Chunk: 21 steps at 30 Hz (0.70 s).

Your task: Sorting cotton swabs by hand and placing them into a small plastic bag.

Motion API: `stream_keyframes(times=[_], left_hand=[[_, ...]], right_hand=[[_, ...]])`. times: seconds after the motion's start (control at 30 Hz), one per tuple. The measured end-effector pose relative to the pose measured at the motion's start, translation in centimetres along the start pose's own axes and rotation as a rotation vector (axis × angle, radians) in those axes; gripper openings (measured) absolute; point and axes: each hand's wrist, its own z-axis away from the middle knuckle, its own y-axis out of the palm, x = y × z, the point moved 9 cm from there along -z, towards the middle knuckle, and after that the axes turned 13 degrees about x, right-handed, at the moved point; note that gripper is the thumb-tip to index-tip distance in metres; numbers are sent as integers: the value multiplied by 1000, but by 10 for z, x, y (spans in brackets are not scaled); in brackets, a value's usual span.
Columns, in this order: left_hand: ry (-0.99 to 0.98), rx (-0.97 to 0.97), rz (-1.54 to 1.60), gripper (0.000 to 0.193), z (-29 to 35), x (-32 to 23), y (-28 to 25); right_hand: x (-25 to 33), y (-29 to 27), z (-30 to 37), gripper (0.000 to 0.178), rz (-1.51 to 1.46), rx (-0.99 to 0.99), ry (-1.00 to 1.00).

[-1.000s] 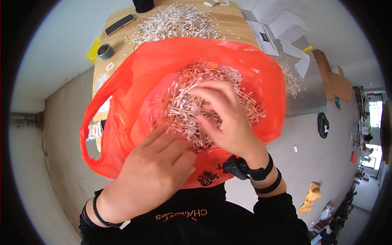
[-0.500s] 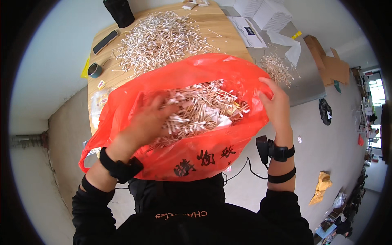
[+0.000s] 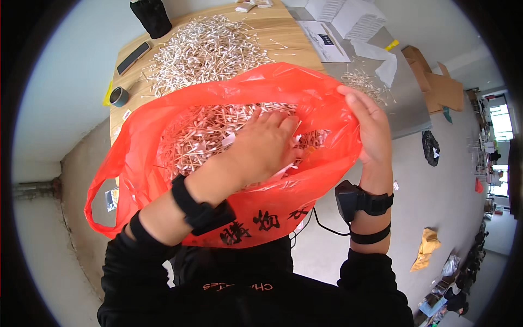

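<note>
A red plastic bag (image 3: 218,90) stands wide open in front of me, heaped inside with wooden-stick cotton swabs (image 3: 201,136) and a few white scraps. Down in the bag, my left hand (image 3: 267,141) lies palm down on the swabs, fingers stretched out and slightly apart; its palm side is hidden. My right hand (image 3: 369,120) pinches the bag's right rim between thumb and fingers. Past the bag, a big loose pile of cotton swabs (image 3: 207,52) covers part of the wooden table (image 3: 291,38).
On the table's left are a phone (image 3: 133,58), a cup (image 3: 119,97) and a black pouch (image 3: 151,18). A grey table (image 3: 406,103) at the right bears a smaller swab pile (image 3: 366,86) and white boxes (image 3: 359,19). Cardboard (image 3: 444,91) lies beyond it.
My left hand has moved right across the swabs, from the bag's left side to its middle. The bag has shifted slightly left, its left handle spreading outward. My right hand still holds the rim.
</note>
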Motion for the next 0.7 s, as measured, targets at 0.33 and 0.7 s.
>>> stream_keyframes(times=[0.33,0.7], left_hand=[[80,333,-80,41,26,15,29],[-31,459,-136,37,81,61,-7]], right_hand=[[16,22,12,45,1895,5,-248],[33,-68,-4,17,566,-277,-196]])
